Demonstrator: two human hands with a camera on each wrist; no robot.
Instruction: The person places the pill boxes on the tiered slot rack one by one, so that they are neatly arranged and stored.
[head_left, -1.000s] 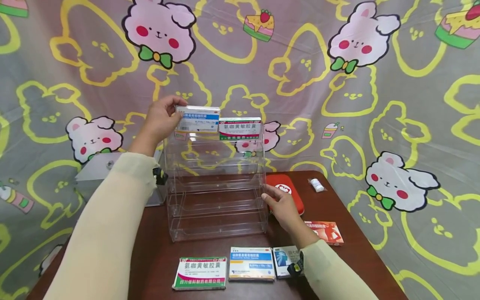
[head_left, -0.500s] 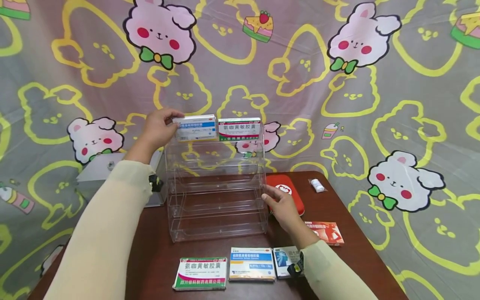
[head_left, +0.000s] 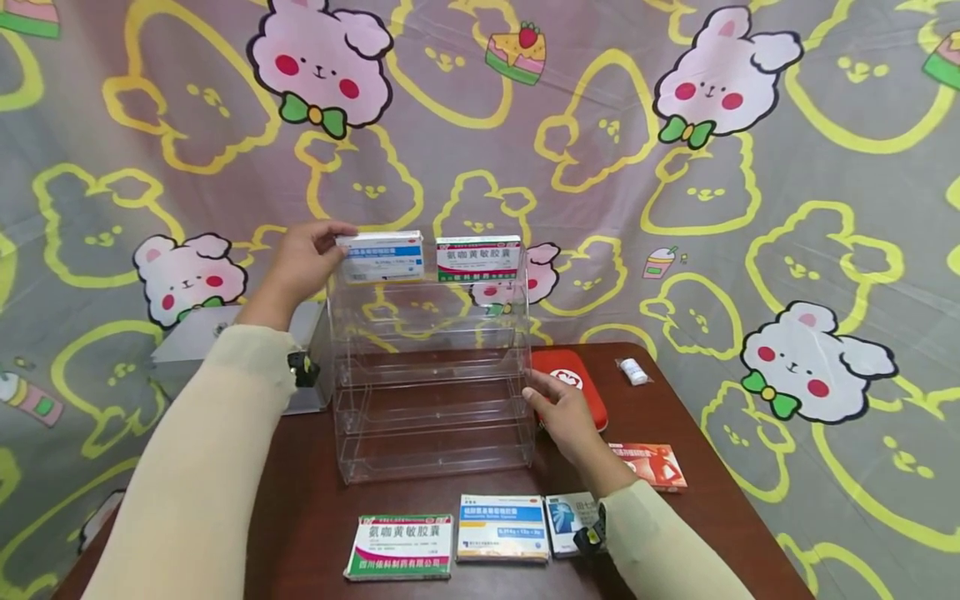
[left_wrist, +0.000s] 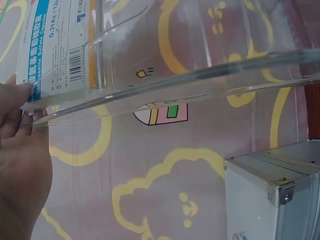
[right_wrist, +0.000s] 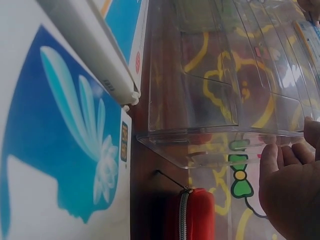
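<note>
A clear tiered display rack [head_left: 438, 457] stands upright mid-table in the head view. My left hand [head_left: 303, 260] pinches the left end of a white-and-blue medicine box [head_left: 386, 260], which stands upright at the rack's top left. In the left wrist view that box [left_wrist: 57, 47] shows behind the clear plastic, with the thumb on its front and the fingers partly hidden. To its right, across a small gap, a green-and-red medicine box [head_left: 477, 262] stands on the same top tier. My right hand [head_left: 568, 421] holds the rack's right side, thumb at its front edge and fingers along the outside.
In front of the rack lie a green-and-white medicine box [head_left: 400, 547], another white-and-blue one [head_left: 502, 533] and a dark-blue-and-white one [head_left: 567, 521]. To the right are an orange-red box [head_left: 660, 467], a red zip case [head_left: 588, 396] and a white bottle [head_left: 633, 372]. A silver case [head_left: 311, 383] stands left.
My left hand has lowered the white-and-blue box onto the top tier and moved it left, widening the gap to the green-and-red box. My right hand stays in place.
</note>
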